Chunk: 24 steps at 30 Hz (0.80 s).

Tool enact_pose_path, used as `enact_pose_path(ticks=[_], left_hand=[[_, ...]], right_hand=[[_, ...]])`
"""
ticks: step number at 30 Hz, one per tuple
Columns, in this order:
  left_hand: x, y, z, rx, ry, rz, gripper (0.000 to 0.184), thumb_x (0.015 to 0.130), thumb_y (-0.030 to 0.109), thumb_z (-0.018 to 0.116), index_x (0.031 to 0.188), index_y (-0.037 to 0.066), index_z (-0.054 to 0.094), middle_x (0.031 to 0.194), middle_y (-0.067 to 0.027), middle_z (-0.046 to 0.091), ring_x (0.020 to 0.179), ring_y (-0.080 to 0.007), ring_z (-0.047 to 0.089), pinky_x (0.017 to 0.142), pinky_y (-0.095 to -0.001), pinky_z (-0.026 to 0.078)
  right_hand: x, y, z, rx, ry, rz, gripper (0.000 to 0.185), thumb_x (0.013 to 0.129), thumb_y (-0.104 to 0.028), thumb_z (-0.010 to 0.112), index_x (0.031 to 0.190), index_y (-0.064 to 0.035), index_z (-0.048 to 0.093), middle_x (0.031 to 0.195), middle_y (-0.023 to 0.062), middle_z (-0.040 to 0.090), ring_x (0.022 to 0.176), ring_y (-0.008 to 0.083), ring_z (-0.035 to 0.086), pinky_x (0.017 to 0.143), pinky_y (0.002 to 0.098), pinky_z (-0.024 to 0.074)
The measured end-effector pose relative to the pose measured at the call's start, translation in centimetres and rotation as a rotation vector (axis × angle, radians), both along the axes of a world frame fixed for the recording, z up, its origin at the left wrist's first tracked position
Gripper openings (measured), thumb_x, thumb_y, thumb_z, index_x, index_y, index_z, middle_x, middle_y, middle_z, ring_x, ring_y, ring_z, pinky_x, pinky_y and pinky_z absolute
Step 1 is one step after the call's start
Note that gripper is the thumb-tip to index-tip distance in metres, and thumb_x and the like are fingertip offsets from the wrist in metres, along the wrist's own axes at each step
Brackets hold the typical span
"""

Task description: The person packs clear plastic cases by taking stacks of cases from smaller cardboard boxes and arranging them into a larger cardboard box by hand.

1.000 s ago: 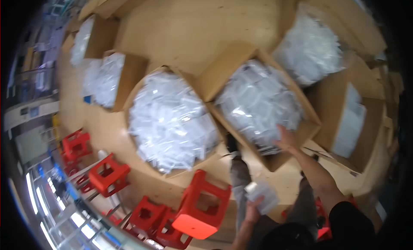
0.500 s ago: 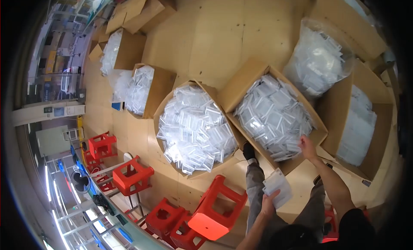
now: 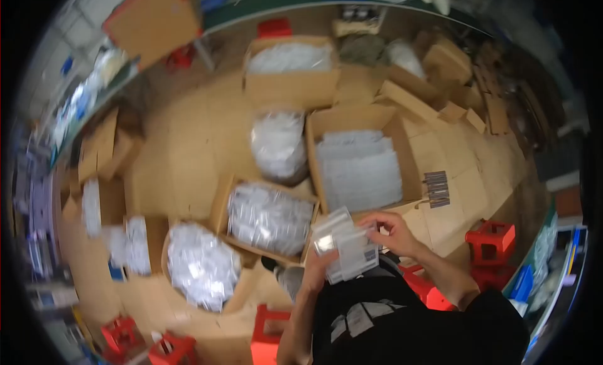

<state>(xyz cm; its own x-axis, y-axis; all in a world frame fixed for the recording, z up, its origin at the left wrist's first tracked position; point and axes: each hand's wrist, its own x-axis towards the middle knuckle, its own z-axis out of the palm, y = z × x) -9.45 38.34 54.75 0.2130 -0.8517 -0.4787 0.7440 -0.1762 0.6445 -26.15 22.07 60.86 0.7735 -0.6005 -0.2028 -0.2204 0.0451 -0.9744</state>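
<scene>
**Pale wooden floor, open cartons, fanned packets in both hands**

Floor (image 3: 182, 145): pale boards. Landmark: the row carton (image 3: 352, 119), its clear pieces lying in overlapping rows, probably to keep edges aligned.

Clear packets (image 3: 353, 246): held off the floor, in front of the torso, on the near side of the row carton. Edges staggered, likely so that single pieces can be told apart.

Left hand (image 3: 319, 268): grip clamped on the packets' left side, apparently bearing their weight. Right hand (image 3: 396, 235): grip pinched on their upper right edge, seemingly steadying or separating them; exact finger contact blurred.

Left of the row carton: a clear bag (image 3: 278, 145), filled, upright, presumably to contain loose pieces. Left and nearer: the loose-fill carton (image 3: 225, 202), contents jumbled. Right: dark strips (image 3: 436, 189), on the floor.
</scene>
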Motion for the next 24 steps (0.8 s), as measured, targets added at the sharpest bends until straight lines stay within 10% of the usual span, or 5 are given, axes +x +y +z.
enact_pose_path(ticks=[9, 14, 19, 21, 24], left_hand=[[-4.4, 0.0, 2.7, 0.013, 0.426, -0.482, 0.091, 0.07, 0.025, 0.076, 0.147, 0.0, 0.033, 0.144, -0.015, 0.046, 0.133, -0.032, 0.044, 0.114, -0.0452, 0.033], [-5.3, 0.5, 2.1, 0.115, 0.594, -0.507, 0.072, 0.084, 0.027, 0.064, 0.145, 0.002, 0.036, 0.139, -0.0164, 0.052, 0.127, -0.0343, 0.052, 0.11, -0.0476, 0.038], [-5.4, 1.3, 1.6, 0.145, 0.519, -0.616, 0.071, 0.086, 0.031, 0.066, 0.145, 0.003, 0.038, 0.139, -0.0147, 0.052, 0.126, -0.0325, 0.053, 0.109, -0.0461, 0.04], [-5.4, 1.8, 1.9, 0.155, 0.462, -0.646, 0.076, 0.082, 0.032, 0.071, 0.145, 0.003, 0.039, 0.138, -0.0134, 0.053, 0.125, -0.0302, 0.053, 0.109, -0.0439, 0.04], [-4.3, 3.6, -0.4, 0.042, 0.585, -0.716, 0.083, 0.078, 0.032, 0.076, 0.145, 0.003, 0.038, 0.14, -0.0127, 0.052, 0.127, -0.0291, 0.051, 0.111, -0.0431, 0.038]], right_hand=[[-8.0, 4.7, 1.6, 0.272, -0.179, -0.409, 0.026, 0.087, 0.0, 0.06, 0.113, -0.0004, 0.064, 0.097, 0.002, 0.062, 0.086, 0.0083, 0.057, 0.078, 0.0243, 0.0464], [-6.8, 8.1, 2.5, -0.776, 0.191, -0.305, 0.031, 0.076, -0.006, 0.065, 0.107, -0.0062, 0.066, 0.121, 0.017, 0.053, 0.11, 0.0332, 0.051, 0.101, 0.0431, 0.036], [-6.8, 6.0, 5.3, -0.697, 0.127, -0.211, 0.055, 0.076, -0.012, 0.067, 0.129, -0.0064, 0.054, 0.136, 0.0194, 0.048, 0.125, 0.0381, 0.044, 0.108, 0.0502, 0.0297], [-7.8, 4.8, 6.3, -0.265, 0.163, 0.05, 0.065, 0.079, -0.015, 0.07, 0.138, -0.0058, 0.046, 0.136, 0.0174, 0.05, 0.128, 0.0361, 0.043, 0.109, 0.0492, 0.03], [-7.8, 5.4, 6.6, -0.462, 0.116, 0.086, 0.059, 0.079, -0.018, 0.073, 0.133, -0.006, 0.054, 0.128, 0.0126, 0.055, 0.12, 0.0314, 0.048, 0.106, 0.0429, 0.0334]])
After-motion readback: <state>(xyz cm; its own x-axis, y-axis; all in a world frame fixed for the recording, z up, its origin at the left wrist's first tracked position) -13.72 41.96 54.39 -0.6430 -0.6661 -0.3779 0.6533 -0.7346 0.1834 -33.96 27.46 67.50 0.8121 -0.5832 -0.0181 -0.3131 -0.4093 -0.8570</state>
